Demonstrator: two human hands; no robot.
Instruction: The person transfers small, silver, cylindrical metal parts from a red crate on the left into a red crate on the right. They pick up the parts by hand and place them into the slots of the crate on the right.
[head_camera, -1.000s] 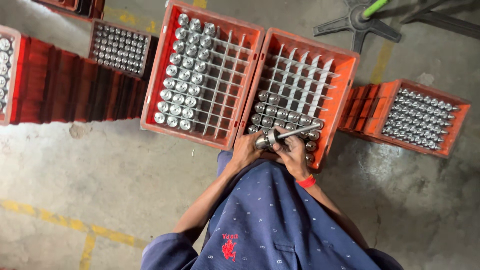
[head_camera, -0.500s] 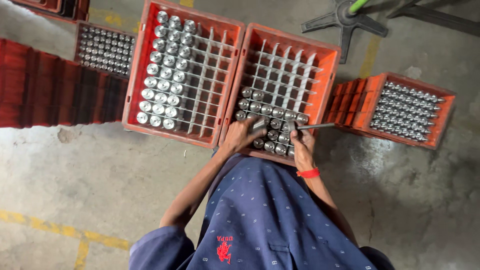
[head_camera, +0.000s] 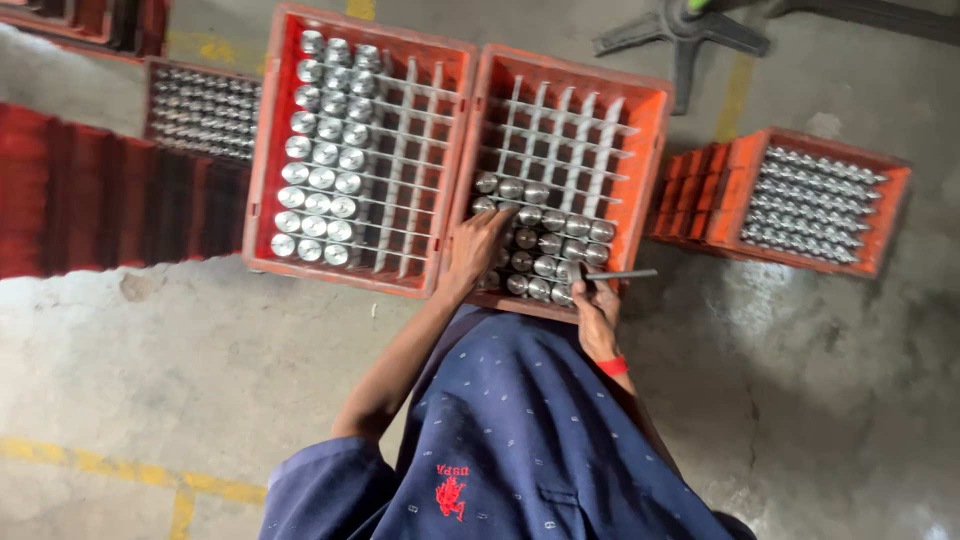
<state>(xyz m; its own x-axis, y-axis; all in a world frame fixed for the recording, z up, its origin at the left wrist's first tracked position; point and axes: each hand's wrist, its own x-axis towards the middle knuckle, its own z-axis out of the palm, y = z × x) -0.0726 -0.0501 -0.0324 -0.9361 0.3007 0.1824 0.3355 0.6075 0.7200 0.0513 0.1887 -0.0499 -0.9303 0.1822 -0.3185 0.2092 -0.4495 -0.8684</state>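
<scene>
Two orange plastic crates sit side by side on the floor in the upper middle of the frame, each split by a pale grid into square cells. The right crate (head_camera: 655, 130) holds shiny round-topped metal cylinders (head_camera: 548, 243) standing upright in its lower rows; the left crate (head_camera: 268, 150) has them along its left columns. The left hand (head_camera: 478, 248) rests on the cylinders at the right crate's lower left, fingers spread loosely over their tops. The right hand (head_camera: 597, 315), with a red band at the wrist, pinches a thin dark metal rod (head_camera: 620, 274) at the crate's lower right edge; the rod lies nearly level, its long axis pointing toward the right of the frame. More filled crates (head_camera: 815, 200) stand at right and upper left. The floor (head_camera: 150, 380) is rough, stained grey concrete with worn yellow lines.
</scene>
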